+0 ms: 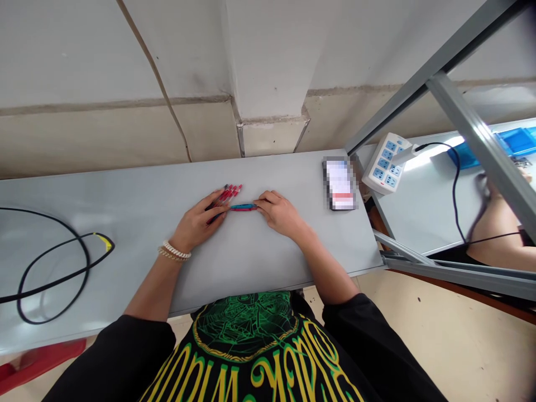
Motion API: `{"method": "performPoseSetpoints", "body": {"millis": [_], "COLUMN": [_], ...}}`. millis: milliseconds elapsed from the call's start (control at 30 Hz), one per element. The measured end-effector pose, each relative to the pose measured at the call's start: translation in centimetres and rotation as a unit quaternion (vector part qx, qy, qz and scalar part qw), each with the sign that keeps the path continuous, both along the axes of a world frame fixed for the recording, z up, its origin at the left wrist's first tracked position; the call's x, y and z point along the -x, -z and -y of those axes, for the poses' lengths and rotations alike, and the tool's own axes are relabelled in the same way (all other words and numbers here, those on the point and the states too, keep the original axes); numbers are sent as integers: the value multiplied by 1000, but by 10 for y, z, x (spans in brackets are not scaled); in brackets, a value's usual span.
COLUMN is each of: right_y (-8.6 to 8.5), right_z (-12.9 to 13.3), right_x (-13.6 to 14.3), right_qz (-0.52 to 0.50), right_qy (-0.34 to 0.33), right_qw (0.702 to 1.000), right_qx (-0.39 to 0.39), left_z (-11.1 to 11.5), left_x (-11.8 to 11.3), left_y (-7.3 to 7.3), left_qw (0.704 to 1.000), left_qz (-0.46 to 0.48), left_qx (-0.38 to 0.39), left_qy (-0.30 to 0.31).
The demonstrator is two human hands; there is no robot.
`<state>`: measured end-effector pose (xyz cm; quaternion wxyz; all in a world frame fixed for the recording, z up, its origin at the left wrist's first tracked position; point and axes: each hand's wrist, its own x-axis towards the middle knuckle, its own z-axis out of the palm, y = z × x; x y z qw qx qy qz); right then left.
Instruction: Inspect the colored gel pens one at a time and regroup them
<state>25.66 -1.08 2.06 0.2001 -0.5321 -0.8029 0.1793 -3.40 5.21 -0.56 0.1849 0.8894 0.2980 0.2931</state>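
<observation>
Between my two hands a blue pen and a red pen (pixel 243 207) lie side by side, held level just over or on the grey table. My left hand (pixel 200 222) has its thumb and fingers closed at their left end. At their right end, my right hand (pixel 280 213) pinches the tips, which its fingers partly hide. Several more pens with red ends, and one with a dark end (pixel 230 193), lie slanted by my left fingers, which cover their lower parts. Whether my left fingers also grip these cannot be made out.
A phone (pixel 341 184) lies on the table's right part, near a white power strip (pixel 384 163) with a plugged-in charger. A black cable (pixel 86 262) loops across the left. Grey metal framing (pixel 469 111) rises at right; beyond it shows another person's arm (pixel 496 223).
</observation>
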Motion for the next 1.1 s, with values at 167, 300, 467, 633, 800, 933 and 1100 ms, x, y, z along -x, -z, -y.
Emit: {"method": "performPoseSetpoints", "body": {"millis": [167, 300, 467, 633, 800, 933, 1100], "right_y": [0, -1, -2, -1, -1, -3, -5], "right_z": [1, 3, 5, 7, 7, 7, 6], "right_x": [0, 1, 5, 5, 5, 5, 4], "right_qz": [15, 31, 63, 71, 81, 85, 78], "right_qy": [10, 17, 25, 21, 18, 16, 15], "right_qw": [1000, 999, 998, 997, 997, 996, 997], "right_qx": [-7, -4, 0, 3, -1, 8, 21], "left_z": [-3, -3, 0, 2, 3, 3, 5], "left_x": [0, -1, -3, -6, -6, -6, -6], "left_y": [0, -2, -5, -7, -8, -9, -7], "left_qw": [1000, 1000, 1000, 1000, 1000, 1000, 1000], "left_qz": [8, 14, 13, 16, 10, 3, -6], "left_qx": [-21, -17, -10, -18, -17, -21, -28], "left_qy": [13, 14, 9, 2, 1, -4, -8]}}
